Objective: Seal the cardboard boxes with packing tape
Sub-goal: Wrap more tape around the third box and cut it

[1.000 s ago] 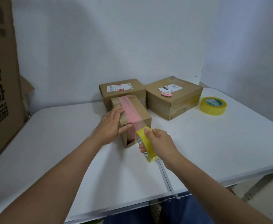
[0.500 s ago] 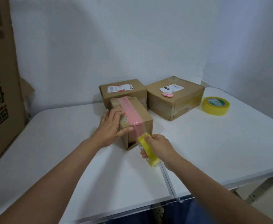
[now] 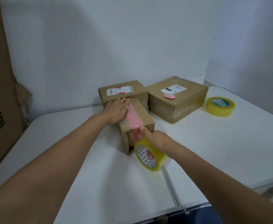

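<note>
— Small brown box [image 3: 136,120] at frame centre, pink-tinted tape strip [image 3: 133,116] along its top and over the near edge.
— On a white table [image 3: 100,167], pale wall behind.
— Left hand [image 3: 116,110] flat on top; right hand [image 3: 156,139] gripping the yellow tape roll [image 3: 149,155] just below, forefinger pressing the strip.

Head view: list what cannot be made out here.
- Labels on the two back boxes: print too small.
- Small box, far end: hidden by left hand.
- Right hand fingers inside the tape roll: mostly hidden by the roll.
- Leaning cardboard: cut off by the left edge.
</note>
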Demonstrator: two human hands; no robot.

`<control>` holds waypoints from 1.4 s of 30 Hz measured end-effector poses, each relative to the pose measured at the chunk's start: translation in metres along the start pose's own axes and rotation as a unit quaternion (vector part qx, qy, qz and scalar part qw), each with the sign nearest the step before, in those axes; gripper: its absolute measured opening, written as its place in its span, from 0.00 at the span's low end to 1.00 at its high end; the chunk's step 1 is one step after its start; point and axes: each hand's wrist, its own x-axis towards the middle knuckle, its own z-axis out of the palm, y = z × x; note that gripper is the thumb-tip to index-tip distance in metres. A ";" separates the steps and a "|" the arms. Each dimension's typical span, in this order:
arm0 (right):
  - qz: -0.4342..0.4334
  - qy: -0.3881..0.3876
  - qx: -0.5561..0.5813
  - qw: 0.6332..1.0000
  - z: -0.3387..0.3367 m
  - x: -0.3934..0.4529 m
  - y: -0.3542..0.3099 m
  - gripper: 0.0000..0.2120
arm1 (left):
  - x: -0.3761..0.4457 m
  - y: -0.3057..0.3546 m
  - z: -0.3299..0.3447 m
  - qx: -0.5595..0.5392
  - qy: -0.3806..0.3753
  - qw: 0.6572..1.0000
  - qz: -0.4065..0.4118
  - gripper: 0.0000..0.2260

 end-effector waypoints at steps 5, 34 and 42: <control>-0.011 0.011 -0.014 1.000 0.006 0.004 0.000 0.42 | -0.036 0.018 0.007 -0.016 -0.014 0.996 0.085 0.23; 0.016 -0.118 0.188 0.975 -0.011 -0.084 0.023 0.13 | -0.070 0.040 0.036 -0.032 0.116 0.986 0.114 0.27; 0.038 -0.156 0.166 0.973 -0.018 -0.065 0.004 0.10 | -0.070 0.050 0.041 0.064 0.170 0.981 0.074 0.25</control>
